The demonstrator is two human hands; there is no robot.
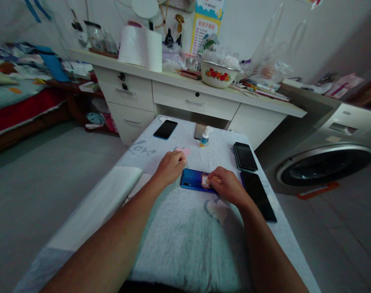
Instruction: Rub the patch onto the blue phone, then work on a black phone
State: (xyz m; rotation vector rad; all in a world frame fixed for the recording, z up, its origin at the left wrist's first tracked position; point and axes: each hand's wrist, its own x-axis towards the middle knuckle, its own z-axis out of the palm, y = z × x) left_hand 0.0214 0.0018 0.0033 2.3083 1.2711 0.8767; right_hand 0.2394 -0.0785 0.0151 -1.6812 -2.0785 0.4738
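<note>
A blue phone (192, 180) lies back side up on the cloth-covered table, its camera end to the left. On its back sits a white patch with a reddish rim (205, 180), possibly a sticker or a phone grip. The bunched fingers of my right hand (228, 185) press at this patch and cover the phone's right end. My left hand (171, 166) is closed in a loose fist on the cloth, just left of the phone. Whatever its fingers may hold is hidden. Beyond both hands stands a small white bottle (204, 138) with a blue and yellow label.
A dark phone (165, 129) lies far left, another (200, 131) behind the bottle. Stacked phones (245, 156) and a black tablet (260, 197) line the right edge. A white sheet or roll (112, 203) lies left. Beyond are a desk (179, 87) and a washing machine (328, 142).
</note>
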